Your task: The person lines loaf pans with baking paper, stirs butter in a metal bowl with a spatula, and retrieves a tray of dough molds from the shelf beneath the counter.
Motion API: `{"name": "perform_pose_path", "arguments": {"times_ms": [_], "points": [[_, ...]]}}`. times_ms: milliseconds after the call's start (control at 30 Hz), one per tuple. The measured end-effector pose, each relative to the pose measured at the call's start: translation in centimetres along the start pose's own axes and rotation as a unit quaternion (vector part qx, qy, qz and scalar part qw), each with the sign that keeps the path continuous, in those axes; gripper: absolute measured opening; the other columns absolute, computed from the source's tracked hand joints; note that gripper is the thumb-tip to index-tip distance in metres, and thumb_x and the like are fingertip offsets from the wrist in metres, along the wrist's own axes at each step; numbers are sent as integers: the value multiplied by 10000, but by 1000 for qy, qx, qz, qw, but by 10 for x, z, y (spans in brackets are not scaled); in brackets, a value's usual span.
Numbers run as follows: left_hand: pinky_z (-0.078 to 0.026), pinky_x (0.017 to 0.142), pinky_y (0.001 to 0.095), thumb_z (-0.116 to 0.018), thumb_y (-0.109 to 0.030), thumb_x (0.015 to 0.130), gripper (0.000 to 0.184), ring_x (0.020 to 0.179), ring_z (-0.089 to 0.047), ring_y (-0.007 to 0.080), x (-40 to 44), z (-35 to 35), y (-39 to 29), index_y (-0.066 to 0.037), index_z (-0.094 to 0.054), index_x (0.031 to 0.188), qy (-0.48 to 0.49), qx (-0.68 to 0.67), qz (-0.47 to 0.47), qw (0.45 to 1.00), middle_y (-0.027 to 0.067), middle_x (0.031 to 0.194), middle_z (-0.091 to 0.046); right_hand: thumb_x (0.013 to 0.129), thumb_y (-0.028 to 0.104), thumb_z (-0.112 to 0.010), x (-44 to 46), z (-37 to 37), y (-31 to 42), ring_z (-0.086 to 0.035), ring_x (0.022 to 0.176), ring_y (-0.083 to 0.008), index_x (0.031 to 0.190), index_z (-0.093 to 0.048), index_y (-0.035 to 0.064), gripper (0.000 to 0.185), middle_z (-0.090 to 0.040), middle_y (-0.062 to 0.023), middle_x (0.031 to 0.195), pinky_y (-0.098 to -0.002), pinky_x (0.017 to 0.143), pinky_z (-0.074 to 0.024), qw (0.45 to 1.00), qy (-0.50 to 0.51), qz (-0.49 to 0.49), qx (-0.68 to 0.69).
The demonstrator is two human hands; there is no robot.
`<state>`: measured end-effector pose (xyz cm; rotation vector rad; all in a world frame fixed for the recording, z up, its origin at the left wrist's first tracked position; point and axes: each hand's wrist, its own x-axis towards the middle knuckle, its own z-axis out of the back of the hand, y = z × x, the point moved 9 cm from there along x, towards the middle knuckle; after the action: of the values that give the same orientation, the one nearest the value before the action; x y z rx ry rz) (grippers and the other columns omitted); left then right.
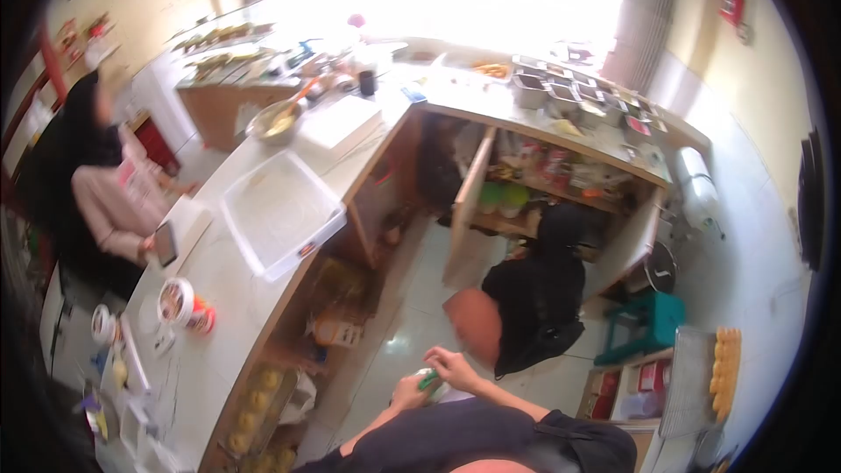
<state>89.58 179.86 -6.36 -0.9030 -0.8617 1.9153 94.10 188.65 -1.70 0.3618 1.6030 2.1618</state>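
Note:
Close to my body, low in the head view, my left hand (407, 392) is wrapped round a small white item (435, 393); its kind is not clear. A bright green part (427, 379) shows at its top. Just above and to the right, my right hand (454, 368) has bent fingers close to the green part. Blur hides whether those fingers pinch it or only touch it.
A person in black (539, 298) crouches ahead by open cupboard doors (473, 201). Another person (123, 175) sits left, holding a phone (165, 243). A clear plastic tub (280, 210) and labelled tub (186, 305) stand on the counter (232, 342). A teal stool (644, 328) is right.

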Motion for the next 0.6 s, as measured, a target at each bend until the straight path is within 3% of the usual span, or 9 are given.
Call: {"name": "perform_pose_path", "arguments": {"times_ms": [33,67,167,200,300,333,433,533,600], "points": [[-449,600,378,-535,-483,783,389,693,-606,305,3,0,-4,-123,-643,884,-2,-24,7,1000,137,705,-615,834,150,-519,-1,7,0,-570,613,-222,989,-529,72,174,-587,-145,673,-336,600,-447,999,-33,22,-11],[-448,596,375,-533,-482,785,394,687,-608,297,-2,5,-7,-115,-641,883,2,-43,17,999,138,699,-613,836,129,-536,0,6,4,-558,684,-163,980,-523,44,167,-595,-114,770,-298,649,-451,999,1,-26,-21],[-433,557,353,-527,-474,798,406,604,-599,246,-25,30,11,-87,-636,853,-125,-95,42,987,129,634,-593,809,119,-571,10,5,28,-574,754,-174,963,-532,22,186,-580,-118,853,-313,676,-462,995,-75,58,-39],[-429,548,349,-525,-475,800,409,584,-592,240,-22,29,11,-84,-635,843,-134,-95,46,985,128,622,-587,776,103,-603,2,13,18,-576,812,-216,979,-533,13,233,-563,-132,932,-320,708,-465,995,-90,13,-28],[-417,529,340,-495,-490,818,442,557,-574,240,-12,34,7,-68,-628,817,-140,-104,8,985,131,609,-578,768,88,-597,-7,4,22,-571,889,-262,1020,-525,24,270,-565,-148,961,-339,764,-463,987,-62,103,-108],[-417,531,339,-488,-494,821,451,565,-575,245,-16,32,8,-64,-626,818,-139,-116,9,983,134,613,-577,780,100,-574,-13,-7,22,-525,1006,-295,1052,-519,38,285,-559,-160,1009,-372,874,-406,986,-11,135,-102],[-416,532,343,-476,-476,835,453,582,-574,274,-20,42,12,-47,-620,812,-182,-100,7,978,142,615,-574,795,140,-561,-19,-28,17,-478,1083,-296,1028,-531,46,252,-550,-173,1044,-384,949,-331,954,52,171,-240],[-415,529,352,-502,-436,834,415,586,-574,290,-23,49,0,-35,-598,787,-215,-84,-5,973,148,613,-571,794,160,-560,-23,-37,13,-489,1046,-298,993,-534,48,230,-559,-158,1007,-380,956,-311,941,92,166,-282],[-416,532,359,-519,-405,833,385,591,-576,296,-26,54,-4,-29,-578,770,-244,-75,14,967,153,616,-571,794,162,-552,-22,-50,-2,-512,964,-297,950,-538,40,198,-563,-144,949,-393,885,-353,932,136,156,-298]]}}
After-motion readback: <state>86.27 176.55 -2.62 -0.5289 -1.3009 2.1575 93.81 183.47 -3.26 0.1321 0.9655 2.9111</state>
